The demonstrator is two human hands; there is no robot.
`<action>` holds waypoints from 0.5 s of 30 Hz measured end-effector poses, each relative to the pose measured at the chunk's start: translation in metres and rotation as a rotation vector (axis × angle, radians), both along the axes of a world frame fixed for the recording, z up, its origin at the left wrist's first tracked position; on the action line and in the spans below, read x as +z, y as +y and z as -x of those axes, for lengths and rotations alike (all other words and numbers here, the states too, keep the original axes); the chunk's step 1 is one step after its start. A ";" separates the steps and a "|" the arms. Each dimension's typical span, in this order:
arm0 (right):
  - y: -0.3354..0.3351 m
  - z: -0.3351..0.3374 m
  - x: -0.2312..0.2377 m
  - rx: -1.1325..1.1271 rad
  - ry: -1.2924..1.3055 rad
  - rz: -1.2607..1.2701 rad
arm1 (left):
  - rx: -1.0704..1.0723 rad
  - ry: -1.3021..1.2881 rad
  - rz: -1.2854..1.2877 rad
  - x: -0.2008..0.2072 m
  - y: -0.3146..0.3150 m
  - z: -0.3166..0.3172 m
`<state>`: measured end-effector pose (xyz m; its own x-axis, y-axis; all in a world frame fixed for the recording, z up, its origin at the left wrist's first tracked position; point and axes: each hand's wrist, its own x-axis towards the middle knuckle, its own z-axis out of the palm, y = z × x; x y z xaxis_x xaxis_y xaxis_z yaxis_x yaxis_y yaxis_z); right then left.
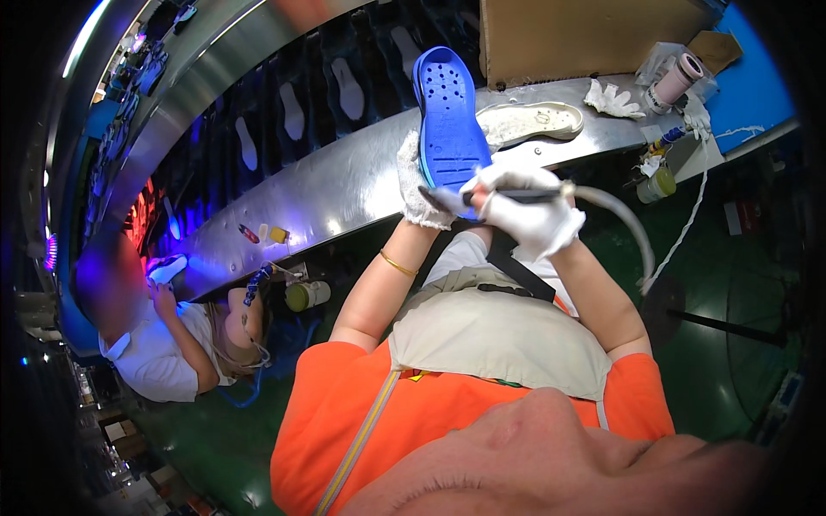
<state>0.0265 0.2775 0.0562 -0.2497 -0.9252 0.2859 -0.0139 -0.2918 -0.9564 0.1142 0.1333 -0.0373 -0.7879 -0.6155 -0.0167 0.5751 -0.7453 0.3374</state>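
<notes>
A blue shoe sole (453, 129) with small holes at its far end is held upright over the edge of the metal bench. My left hand (420, 191), in a white knit glove, is closed around the sole's left side near its lower end. In my gloved right hand (527, 213) is a brush (447, 200) with a dark handle. Its tip lies against or just over the lower part of the sole; blur hides the exact contact. A grey hose (621, 209) trails from behind my right hand. Beside the blue sole lies an off-white sole (533, 122) on the bench.
Pale insoles (347, 89) lie on a dark conveyor beyond the metal ledge (323, 185). At right are a loose glove (613, 99), a pink-white bottle (675, 82) and a hanging jar (658, 183). A cardboard sheet (594, 39) stands behind. Another person (168, 344) works at left with a shoe part.
</notes>
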 end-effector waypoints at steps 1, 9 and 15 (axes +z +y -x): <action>-0.003 0.006 -0.001 -0.051 -0.047 -0.030 | 0.188 -0.373 0.544 -0.002 0.003 -0.005; -0.015 0.002 0.006 -0.261 0.229 0.096 | -0.101 0.158 -0.064 0.047 0.035 -0.005; -0.019 0.024 0.004 -0.269 -0.088 -0.026 | 0.128 -0.242 0.276 0.044 0.036 -0.007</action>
<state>0.0025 0.2588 0.0605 -0.5104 -0.8288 0.2293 -0.0045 -0.2641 -0.9645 0.1211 0.1690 0.0067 -0.6980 -0.7160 -0.0125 0.5368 -0.5347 0.6527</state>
